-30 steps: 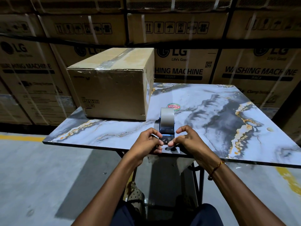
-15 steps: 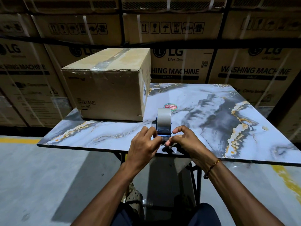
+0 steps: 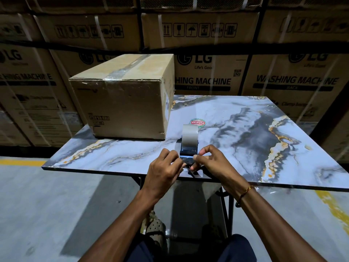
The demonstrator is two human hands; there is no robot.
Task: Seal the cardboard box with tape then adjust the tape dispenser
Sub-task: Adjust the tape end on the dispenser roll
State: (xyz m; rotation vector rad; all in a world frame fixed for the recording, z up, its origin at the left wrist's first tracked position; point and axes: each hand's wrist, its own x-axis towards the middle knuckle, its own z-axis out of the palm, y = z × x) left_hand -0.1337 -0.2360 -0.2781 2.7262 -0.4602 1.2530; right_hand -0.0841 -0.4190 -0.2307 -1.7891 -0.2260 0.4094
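Note:
A brown cardboard box (image 3: 124, 103) stands on the left back part of the marble-patterned table (image 3: 255, 133), with a strip of clear tape running along its top seam. The tape dispenser (image 3: 189, 142), dark blue with a pale roll, stands upright near the table's front edge. My left hand (image 3: 163, 167) pinches the dispenser's front end from the left. From the right, my right hand (image 3: 211, 163) pinches the same end with thumb and fingers. The dispenser's blade end is hidden between my fingers.
A round red and green sticker (image 3: 197, 122) lies on the table behind the dispenser. Large washing machine cartons (image 3: 205, 78) are stacked as a wall behind the table. Grey floor with yellow lines (image 3: 22, 162) spreads below, and the table's dark legs (image 3: 229, 210) stand near my knees.
My left hand has turned inward and closed further over the dispenser's front end. The right hand keeps its pinch. The box has not moved.

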